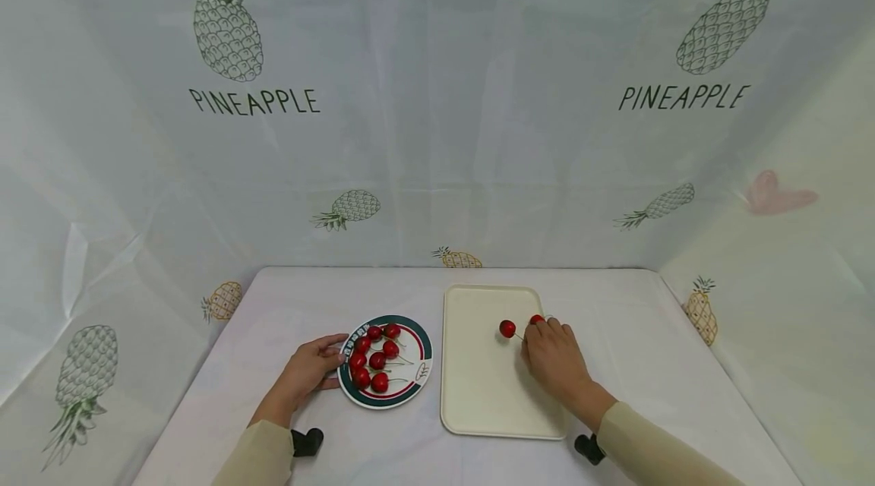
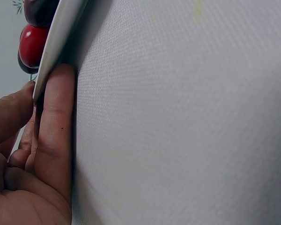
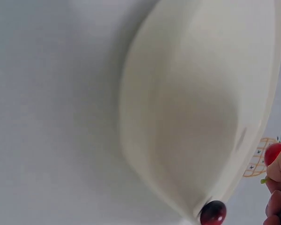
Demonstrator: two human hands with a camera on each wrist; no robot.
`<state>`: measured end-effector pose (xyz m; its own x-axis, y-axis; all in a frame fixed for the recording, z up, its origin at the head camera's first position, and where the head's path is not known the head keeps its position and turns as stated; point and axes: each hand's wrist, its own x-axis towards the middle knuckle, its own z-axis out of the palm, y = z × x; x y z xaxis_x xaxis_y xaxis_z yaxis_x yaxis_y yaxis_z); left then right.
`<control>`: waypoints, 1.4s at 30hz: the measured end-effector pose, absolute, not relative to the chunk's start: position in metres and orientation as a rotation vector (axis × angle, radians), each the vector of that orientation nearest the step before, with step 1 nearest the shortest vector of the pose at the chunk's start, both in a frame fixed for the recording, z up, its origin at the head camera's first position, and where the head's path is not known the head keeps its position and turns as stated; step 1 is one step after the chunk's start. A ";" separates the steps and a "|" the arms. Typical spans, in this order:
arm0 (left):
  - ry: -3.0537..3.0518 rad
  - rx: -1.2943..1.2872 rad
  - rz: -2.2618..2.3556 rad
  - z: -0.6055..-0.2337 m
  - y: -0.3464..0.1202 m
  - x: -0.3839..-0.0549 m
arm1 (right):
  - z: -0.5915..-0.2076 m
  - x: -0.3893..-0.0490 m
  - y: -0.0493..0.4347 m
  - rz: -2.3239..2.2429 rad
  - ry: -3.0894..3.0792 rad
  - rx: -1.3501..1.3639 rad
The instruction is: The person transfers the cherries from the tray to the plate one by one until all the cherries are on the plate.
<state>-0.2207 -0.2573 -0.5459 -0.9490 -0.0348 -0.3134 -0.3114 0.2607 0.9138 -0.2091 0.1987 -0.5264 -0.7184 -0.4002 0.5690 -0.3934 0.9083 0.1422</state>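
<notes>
My left hand (image 1: 309, 367) grips the left rim of a round plate (image 1: 409, 395) with a green border. In the left wrist view, the thumb lies at the plate's edge (image 2: 56, 51) and a finger runs beneath it. Several red cherries (image 1: 377, 361) with stems lie on the plate. Over the right part of a cream rectangular tray (image 1: 481, 387), my right hand (image 1: 557, 361) pinches a cherry (image 1: 507, 329) by its stem; the stem's green end (image 3: 264, 180) sticks out between the fingers. Another cherry (image 1: 536, 319) is just beyond the fingertips, by the tray's right edge.
A white cloth (image 1: 383, 448) covers the table. Behind and beside it hang pale curtains (image 1: 437, 129) printed with pineapples. Plate and tray lie side by side with a narrow gap between them. Dark straps (image 1: 307, 442) show at both wrists.
</notes>
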 end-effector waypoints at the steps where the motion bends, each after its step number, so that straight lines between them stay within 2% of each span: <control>1: 2.300 -0.324 1.754 -0.546 -0.257 -0.221 | -0.525 -0.210 0.197 -0.008 -2.448 0.570; 17: 2.277 -0.341 1.771 -0.543 -0.256 -0.221 | -0.520 -0.219 0.159 -0.001 -2.393 0.686; 34: 2.285 -0.370 1.753 -0.540 -0.256 -0.223 | -0.507 -0.224 0.060 -0.098 -2.563 0.807; 42: 2.284 -0.363 1.755 -0.539 -0.255 -0.221 | -0.511 -0.226 0.031 -0.257 -2.639 0.782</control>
<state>-0.2212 -0.2549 -0.5388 -0.9408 -0.0513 -0.3351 -0.3370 0.2488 0.9080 -0.2260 0.0306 -0.5109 -0.7754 -0.5551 0.3008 -0.4865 0.8290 0.2757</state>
